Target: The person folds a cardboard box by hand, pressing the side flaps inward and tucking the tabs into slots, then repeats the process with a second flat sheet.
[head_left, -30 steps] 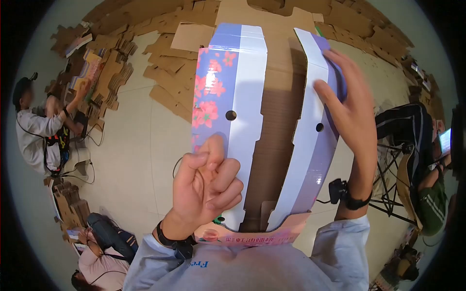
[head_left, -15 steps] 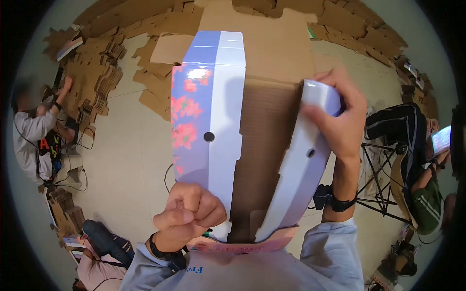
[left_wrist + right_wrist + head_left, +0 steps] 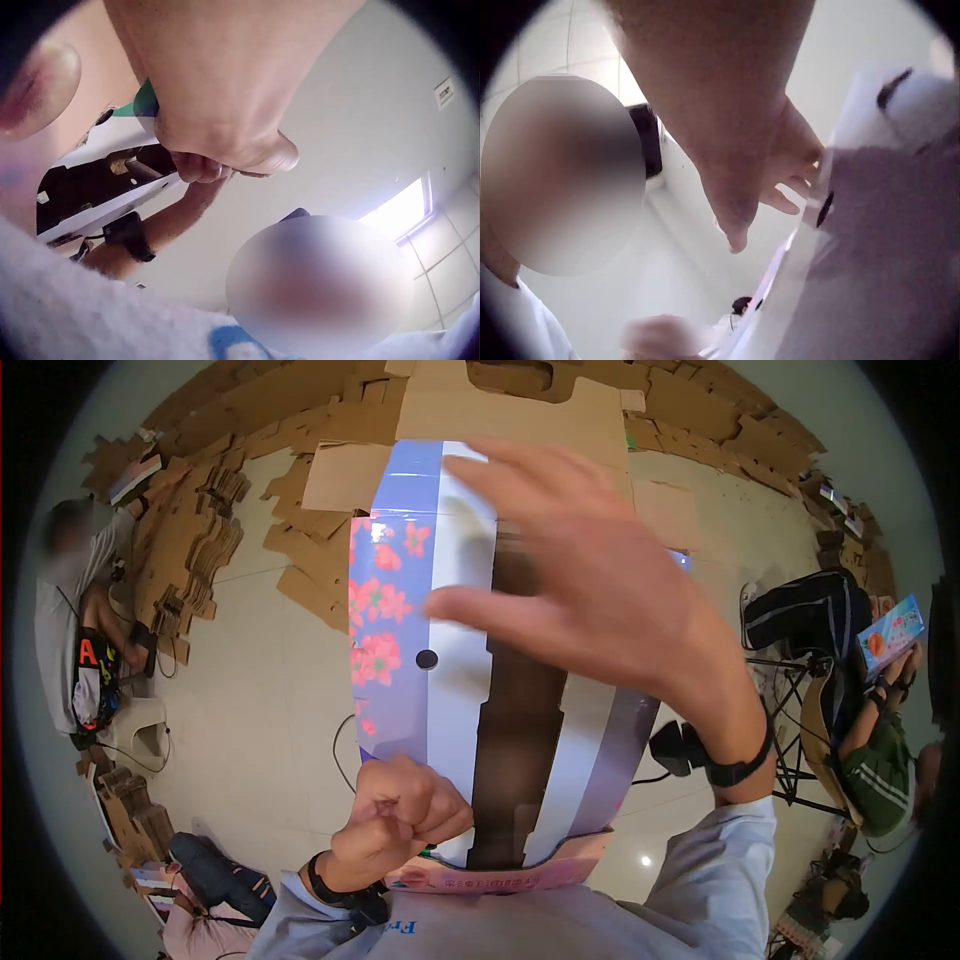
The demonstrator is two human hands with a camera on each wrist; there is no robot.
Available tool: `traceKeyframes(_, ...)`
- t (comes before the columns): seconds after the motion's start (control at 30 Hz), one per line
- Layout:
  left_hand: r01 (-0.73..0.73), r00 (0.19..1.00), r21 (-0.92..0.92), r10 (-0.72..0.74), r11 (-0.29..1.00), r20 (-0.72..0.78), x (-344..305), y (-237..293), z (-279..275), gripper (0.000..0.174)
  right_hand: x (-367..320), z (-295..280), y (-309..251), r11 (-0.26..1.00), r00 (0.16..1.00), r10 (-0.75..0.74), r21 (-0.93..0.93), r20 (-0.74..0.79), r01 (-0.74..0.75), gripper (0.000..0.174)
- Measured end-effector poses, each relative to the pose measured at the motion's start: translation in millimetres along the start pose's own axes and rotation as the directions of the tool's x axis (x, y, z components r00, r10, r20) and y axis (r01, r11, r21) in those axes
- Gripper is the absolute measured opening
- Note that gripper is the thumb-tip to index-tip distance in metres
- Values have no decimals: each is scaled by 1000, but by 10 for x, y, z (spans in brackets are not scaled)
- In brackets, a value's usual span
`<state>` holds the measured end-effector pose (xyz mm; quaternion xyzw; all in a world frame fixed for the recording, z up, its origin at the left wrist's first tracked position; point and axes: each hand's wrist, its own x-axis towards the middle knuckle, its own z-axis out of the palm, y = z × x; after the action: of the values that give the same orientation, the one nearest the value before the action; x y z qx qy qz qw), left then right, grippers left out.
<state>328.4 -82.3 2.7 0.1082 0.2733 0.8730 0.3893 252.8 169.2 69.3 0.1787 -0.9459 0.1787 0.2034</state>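
A cardboard box (image 3: 392, 705) in purple and white, with pink flowers on its left side, stands before me in the head view. Its two long top flaps lean inward, leaving a gap where the brown inside (image 3: 513, 780) shows. A round hole (image 3: 427, 659) is cut in the left flap. My right hand (image 3: 610, 585), blurred, reaches across the box with fingers spread and holds nothing; it hides the far part of the right flap (image 3: 590, 755). Over the near left corner, my left hand (image 3: 400, 810) is curled into a fist with nothing visible in it.
Flattened brown cardboard (image 3: 510, 415) lies beyond the box, with stacks of it (image 3: 190, 545) along the left. One person sits at the left (image 3: 85, 610), another at lower left. On the right, a person (image 3: 880, 760) holds a printed box (image 3: 890, 632) near a black folding stand (image 3: 790, 755).
My right hand has let go of the right flap and swung left across the box toward the left flap. The left hand has dropped lower and tightened into a fist.
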Motion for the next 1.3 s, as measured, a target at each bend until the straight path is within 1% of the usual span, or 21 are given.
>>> traceKeyframes(0.07,5,1000,107,-7,994,11,44,21,47,65,74,231,-30,998,999,-49,-41,16,50,67)
traceKeyframes(0.17,-15,1000,17,15,1000,1,-8,-30,0,26,178,324,-119,999,981,44,17,191,-48,68)
traceKeyframes(0.27,7,1000,43,-6,999,-8,-29,-10,39,21,255,205,-167,928,909,118,280,399,-244,63)
traceKeyframes(0.37,-88,991,114,76,990,107,-69,-108,-23,17,180,277,-85,774,917,163,530,363,-347,55)
traceKeyframes(0.5,-149,985,188,129,971,113,-24,-65,-59,14,172,18,-43,921,992,13,385,128,-62,45)
traceKeyframes(0.53,-132,990,164,121,978,76,-51,-67,-51,18,173,-91,41,908,998,-6,420,58,-19,41)
traceKeyframes(0.6,-114,993,127,112,985,28,-80,-36,-69,51,66,-304,365,773,990,116,634,-83,-38,35)
traceKeyframes(0.67,-168,986,228,162,959,44,-94,137,35,38,-109,-346,799,702,897,360,708,-257,-79,30)
traceKeyframes(0.7,-193,981,274,185,942,54,-100,221,47,32,-242,-284,1000,761,773,516,613,-369,-215,33)
traceKeyframes(0.73,-297,950,272,254,916,182,-47,369,-103,23,-403,-150,1209,768,613,623,526,-486,-364,35)
traceKeyframes(0.8,-478,877,272,469,835,102,-26,761,-535,24,-971,259,1692,510,399,857,643,-325,-571,39)
traceKeyframes(0.83,-551,793,299,600,779,-103,-45,929,-747,29,-1135,466,1612,331,386,914,787,-129,-521,43)
traceKeyframes(0.87,-441,779,447,579,778,-241,79,1112,-1008,32,-1198,604,1506,123,389,918,877,78,-465,47)
traceKeyframes(0.9,-295,735,568,562,768,-379,292,1247,-1234,35,-1108,646,1420,106,405,906,862,122,-496,50)
traceKeyframes(0.97,54,709,549,356,834,-609,792,1275,-1484,38,-977,673,1145,55,406,888,827,216,-560,56)
traceKeyframes(1.07,137,827,328,74,935,-557,1271,1188,-1157,48,-649,569,1136,-279,394,838,918,377,-283,64)
traceKeyframes(1.13,171,859,202,-45,964,-510,1493,1322,-1597,55,-440,436,1092,-84,505,796,887,334,-454,62)
traceKeyframes(1.17,142,891,223,-27,965,-453,1569,1314,-1538,59,-348,353,1051,27,563,762,852,321,-523,61)
traceKeyframes(1.2,111,919,239,-8,965,-394,1645,1306,-1477,63,-279,251,960,50,595,749,870,292,-490,60)
traceKeyframes(1.27,-52,971,431,146,901,-188,1813,1247,-652,71,-197,117,781,81,652,725,911,224,-403,58)
traceKeyframes(1.3,-55,954,509,196,859,-228,1798,1336,-597,76,-189,110,797,67,672,708,925,220,-373,55)
